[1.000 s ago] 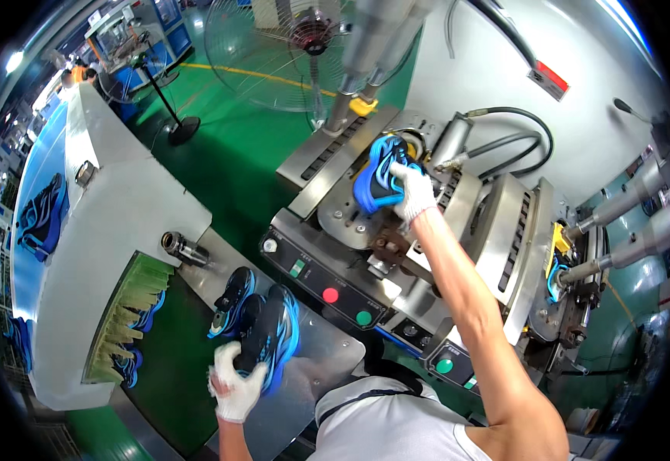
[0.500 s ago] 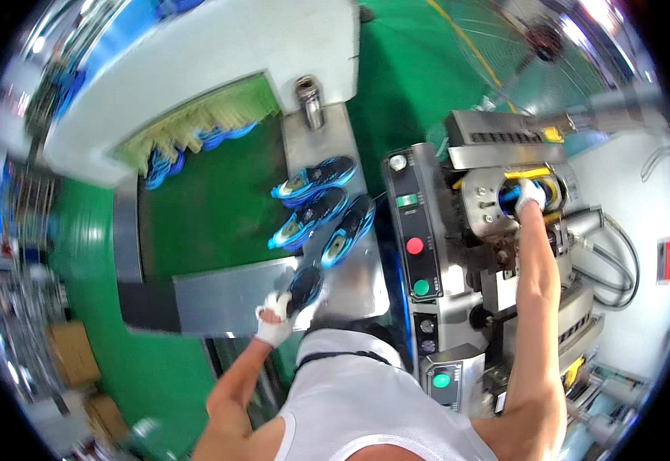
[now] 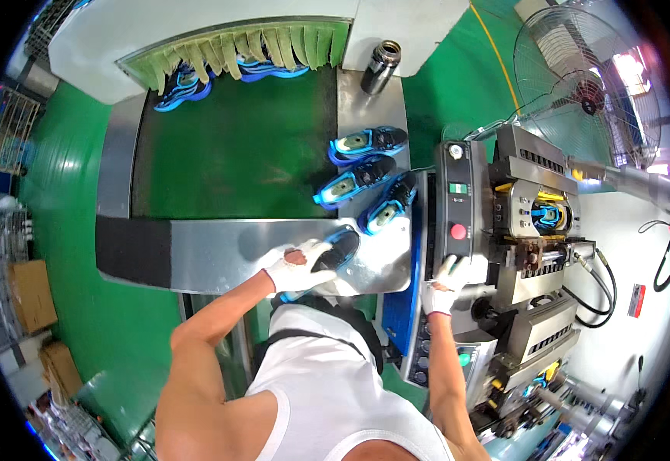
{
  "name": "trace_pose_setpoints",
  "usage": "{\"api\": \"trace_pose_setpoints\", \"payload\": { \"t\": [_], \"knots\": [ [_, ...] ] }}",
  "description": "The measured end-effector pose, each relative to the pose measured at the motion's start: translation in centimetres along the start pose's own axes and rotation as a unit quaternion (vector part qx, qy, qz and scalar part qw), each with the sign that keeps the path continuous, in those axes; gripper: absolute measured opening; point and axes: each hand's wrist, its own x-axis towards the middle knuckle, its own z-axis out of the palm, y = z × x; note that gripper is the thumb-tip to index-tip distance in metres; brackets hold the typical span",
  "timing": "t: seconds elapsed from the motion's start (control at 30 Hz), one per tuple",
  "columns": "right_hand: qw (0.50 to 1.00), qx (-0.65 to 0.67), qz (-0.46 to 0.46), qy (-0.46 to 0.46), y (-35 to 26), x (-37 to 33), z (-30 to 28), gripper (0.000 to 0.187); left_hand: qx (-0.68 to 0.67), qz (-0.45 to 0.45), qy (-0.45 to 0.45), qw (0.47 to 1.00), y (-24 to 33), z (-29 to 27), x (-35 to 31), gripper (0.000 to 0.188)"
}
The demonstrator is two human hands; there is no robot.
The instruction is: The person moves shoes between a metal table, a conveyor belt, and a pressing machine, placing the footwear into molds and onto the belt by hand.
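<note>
My left hand (image 3: pixel 298 265), in a white glove with a bare patch, grips a dark shoe (image 3: pixel 343 250) with a blue sole at the near edge of the steel table. The hand covers part of that shoe. My gloved right hand (image 3: pixel 448 284) lies on the control panel (image 3: pixel 456 207) below a red button, fingers stretched out and holding nothing. Inside the press (image 3: pixel 521 207) to its right sits a blue and black shoe (image 3: pixel 548 217). Three more blue and black shoes (image 3: pixel 356 180) lie on the steel side plate, beyond the left hand.
A conveyor belt (image 3: pixel 235 161) runs out from under a fringed green curtain (image 3: pixel 250 48), with several shoes beneath it. A dark metal flask (image 3: pixel 381 67) stands at the back of the side plate. A large caged fan (image 3: pixel 587 104) is at the far right, and black hoses (image 3: pixel 608 296) loop beside the machine.
My right hand has left the press and come down to the control panel, leaving a shoe in the press. My left hand still has its shoe. The whole view has shifted.
</note>
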Motion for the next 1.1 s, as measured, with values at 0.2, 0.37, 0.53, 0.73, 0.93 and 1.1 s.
{"api": "trace_pose_setpoints", "payload": {
  "t": [0.2,0.37,0.53,0.73,0.93,1.1],
  "knots": [
    [0.84,0.506,0.059,-0.189,-10.2,-4.4,-9.3,0.107,-0.058,0.105,0.194,0.974,-6.5,-4.3,10.0,0.065],
    [0.748,0.533,0.173,-0.355,-28.8,-8.6,-12.5,0.065,0.087,0.045,0.092,0.991,-5.1,-1.8,17.8,0.079],
    [0.9,0.361,0.198,-0.143,-33.1,-10.6,-10.9,0.051,0.107,0.051,0.125,0.985,-7.6,0.9,22.3,0.081],
    [0.566,0.66,0.462,-0.171,-26.0,-10.3,-15.7,0.068,0.028,0.006,0.002,1.0,-7.3,-5.0,21.9,0.082],
    [0.199,0.813,0.547,-0.018,-17.3,-17.6,-23.9,0.061,0.055,-0.097,-0.052,0.992,-3.8,-9.2,8.9,0.083],
    [0.122,0.769,0.622,0.08,-14.7,-27.4,-25.9,0.065,0.066,-0.002,-0.253,0.965,4.4,-2.1,-0.9,0.063]
  ]
}}
